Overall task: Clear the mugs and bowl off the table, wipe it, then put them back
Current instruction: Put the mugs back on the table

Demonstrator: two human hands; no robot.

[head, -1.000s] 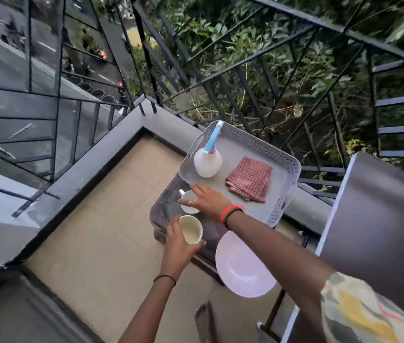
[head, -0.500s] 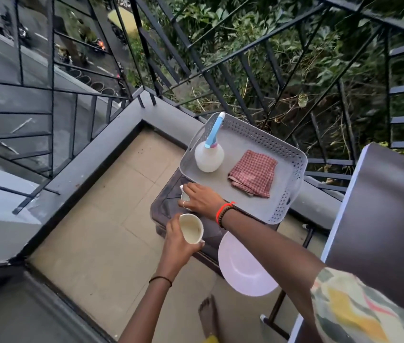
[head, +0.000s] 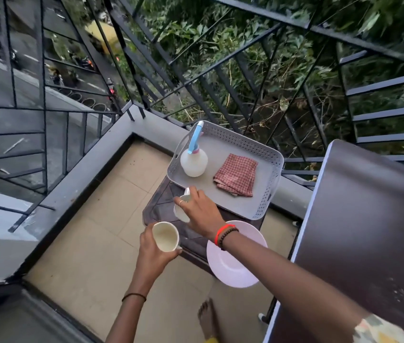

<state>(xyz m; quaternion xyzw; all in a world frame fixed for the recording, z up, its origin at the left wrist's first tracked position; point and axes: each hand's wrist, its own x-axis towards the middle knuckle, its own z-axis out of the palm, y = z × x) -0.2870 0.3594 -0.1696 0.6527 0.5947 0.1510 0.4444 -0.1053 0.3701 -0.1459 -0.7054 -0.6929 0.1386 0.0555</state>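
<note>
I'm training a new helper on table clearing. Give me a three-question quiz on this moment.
1. True or false: the left hand holds a mug.
2. What lies beside the spray bottle in the grey tray?
A. checked cloth
B. sponge
C. spoon
3. Which task item on the table has no hand on it?

Key: 1 true; 2 A, the checked cloth; 3 the bowl. The right hand grips the second mug.
</note>
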